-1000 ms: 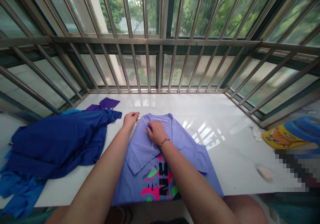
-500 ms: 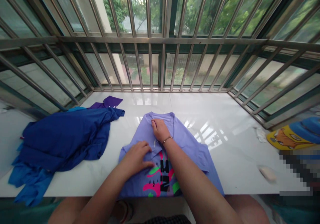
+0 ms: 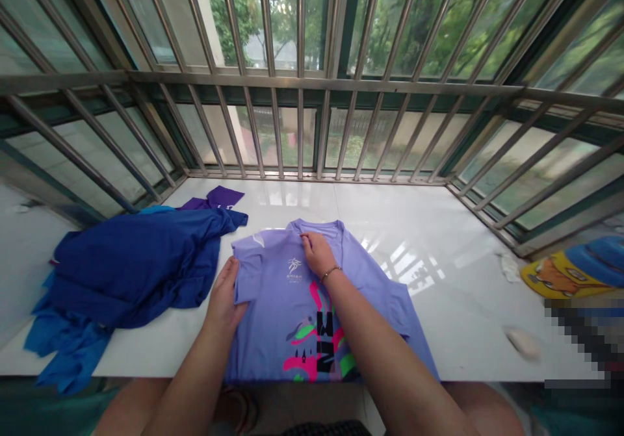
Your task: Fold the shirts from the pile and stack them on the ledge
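A light purple T-shirt (image 3: 277,303) lies front up on the white surface, its collar away from me and its lower end at the near edge. It bears a small white logo and a pink, green and black print. My right hand (image 3: 319,254), a bracelet at its wrist, pinches the cloth just below the collar. At the left sleeve, my left hand (image 3: 227,296) grips the cuff, the fingers at its outer edge and the thumb partly hidden by cloth. The right side of the shirt spreads out beneath my right forearm.
Dark blue clothing (image 3: 141,267) is heaped at the left, with brighter blue cloth (image 3: 73,351) under it and a purple piece (image 3: 224,197) behind. Metal bars (image 3: 322,85) enclose the white countertop (image 3: 390,208). A yellow and blue container (image 3: 575,267) stands at the right.
My left hand has moved left from the shirt's middle to the sleeve cuff. The left sleeve and shoulder now lie unfolded outward, uncovering the white logo. My right hand keeps its pinch near the collar.
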`<act>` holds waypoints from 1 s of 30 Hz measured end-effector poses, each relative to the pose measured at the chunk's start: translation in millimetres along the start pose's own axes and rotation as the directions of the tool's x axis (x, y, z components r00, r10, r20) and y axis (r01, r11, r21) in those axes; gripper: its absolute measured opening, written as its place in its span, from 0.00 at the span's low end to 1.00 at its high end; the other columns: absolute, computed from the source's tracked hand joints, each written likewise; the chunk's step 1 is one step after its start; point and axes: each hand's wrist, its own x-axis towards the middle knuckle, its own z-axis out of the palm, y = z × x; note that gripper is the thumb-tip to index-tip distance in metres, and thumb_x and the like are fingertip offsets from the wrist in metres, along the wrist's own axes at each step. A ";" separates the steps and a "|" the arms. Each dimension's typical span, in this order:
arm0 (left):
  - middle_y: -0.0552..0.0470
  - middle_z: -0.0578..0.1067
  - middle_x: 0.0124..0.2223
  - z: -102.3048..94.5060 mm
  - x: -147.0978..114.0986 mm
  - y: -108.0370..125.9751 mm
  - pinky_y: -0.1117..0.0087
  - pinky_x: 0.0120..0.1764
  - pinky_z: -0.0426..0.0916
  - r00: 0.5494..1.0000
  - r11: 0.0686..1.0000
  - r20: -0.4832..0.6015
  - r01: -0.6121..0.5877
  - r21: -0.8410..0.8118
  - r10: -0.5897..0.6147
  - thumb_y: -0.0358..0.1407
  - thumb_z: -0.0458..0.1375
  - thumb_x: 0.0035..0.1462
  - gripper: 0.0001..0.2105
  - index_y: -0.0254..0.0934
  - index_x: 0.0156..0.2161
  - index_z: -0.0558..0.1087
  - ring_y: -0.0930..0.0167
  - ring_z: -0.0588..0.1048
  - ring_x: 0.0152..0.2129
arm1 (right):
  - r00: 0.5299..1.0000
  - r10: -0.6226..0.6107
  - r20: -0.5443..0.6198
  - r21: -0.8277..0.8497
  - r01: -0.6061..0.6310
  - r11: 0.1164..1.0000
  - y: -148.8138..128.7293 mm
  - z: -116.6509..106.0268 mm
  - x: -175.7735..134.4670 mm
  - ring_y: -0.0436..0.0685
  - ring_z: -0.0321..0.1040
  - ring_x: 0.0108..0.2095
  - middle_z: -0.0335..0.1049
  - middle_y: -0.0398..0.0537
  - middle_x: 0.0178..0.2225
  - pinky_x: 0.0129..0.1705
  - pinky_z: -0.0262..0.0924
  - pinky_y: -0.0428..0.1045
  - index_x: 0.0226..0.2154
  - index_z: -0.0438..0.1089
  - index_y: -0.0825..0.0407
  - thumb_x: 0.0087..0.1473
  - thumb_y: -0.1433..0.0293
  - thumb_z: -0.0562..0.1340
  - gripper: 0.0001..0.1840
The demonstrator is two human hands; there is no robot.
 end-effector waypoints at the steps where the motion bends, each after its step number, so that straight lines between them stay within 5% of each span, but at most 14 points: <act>1: 0.50 0.84 0.47 1.2 1.8 6.1 0.69 0.44 0.81 1.000 1.000 0.002 -0.009 -0.016 0.009 0.44 0.73 0.57 0.17 0.43 0.49 0.77 0.68 0.84 0.40 | 1.000 0.005 0.007 -0.014 -0.005 1.000 -0.4 0.5 0.3 0.60 0.72 0.57 0.78 0.54 0.55 0.65 0.61 0.55 0.57 0.75 0.51 0.75 0.68 0.53 0.18; 7: 0.54 0.81 0.39 6.8 5.3 25.3 0.72 0.36 0.77 0.929 0.989 0.369 -0.053 0.139 -0.002 0.55 0.75 0.53 0.26 0.43 0.48 0.75 0.69 0.81 0.33 | 0.998 0.014 0.067 -0.146 -0.004 0.989 -7.8 -5.5 29.5 0.63 0.67 0.61 0.72 0.59 0.62 0.66 0.61 0.57 0.65 0.69 0.53 0.66 0.74 0.60 0.26; 14: 0.59 0.69 0.31 14.6 -5.2 21.7 0.76 0.28 0.64 0.789 0.907 0.607 -0.182 0.379 -0.095 0.62 0.65 0.60 0.25 0.43 0.40 0.68 0.74 0.67 0.24 | 0.960 -0.051 0.276 -0.293 0.134 0.947 -16.7 -13.1 102.1 0.67 0.67 0.62 0.71 0.53 0.65 0.61 0.65 0.61 0.68 0.69 0.42 0.63 0.75 0.62 0.33; 20: 0.50 0.74 0.41 8.6 -28.3 27.2 0.66 0.47 0.73 0.606 0.809 0.788 -0.408 0.422 -0.106 0.59 0.59 0.68 0.21 0.41 0.39 0.70 0.67 0.74 0.39 | 0.897 -0.096 0.432 -0.331 0.256 0.908 -15.3 -6.8 128.3 0.65 0.73 0.53 0.81 0.53 0.51 0.56 0.66 0.55 0.52 0.82 0.42 0.61 0.79 0.63 0.22; 24: 0.49 0.80 0.47 -0.7 -48.1 24.8 0.56 0.66 0.65 0.539 0.710 0.832 -0.535 0.459 -0.131 0.50 0.57 0.72 0.14 0.43 0.41 0.73 0.62 0.78 0.48 | 0.882 -0.152 0.446 -0.351 0.329 0.877 -8.7 -18.1 125.0 0.66 0.71 0.54 0.80 0.57 0.50 0.55 0.64 0.54 0.47 0.83 0.48 0.63 0.78 0.62 0.17; 27: 0.45 0.81 0.59 -13.8 -60.9 15.9 0.51 0.71 0.61 0.514 0.617 0.842 -0.613 0.493 -0.162 0.45 0.58 0.71 0.09 0.45 0.47 0.77 0.58 0.76 0.60 | 0.876 -0.185 0.446 -0.365 0.366 0.856 -2.4 -28.2 118.1 0.65 0.70 0.54 0.78 0.59 0.50 0.56 0.63 0.53 0.48 0.82 0.50 0.65 0.77 0.60 0.16; 30: 0.44 0.77 0.65 -35.9 -65.0 6.4 0.48 0.70 0.63 0.585 0.499 0.807 -0.678 0.540 -0.079 0.38 0.60 0.68 0.13 0.48 0.55 0.78 0.56 0.72 0.65 | 0.868 -0.193 0.457 -0.376 0.385 0.843 4.3 -34.3 110.0 0.62 0.72 0.52 0.77 0.58 0.50 0.55 0.63 0.51 0.49 0.80 0.51 0.67 0.77 0.57 0.17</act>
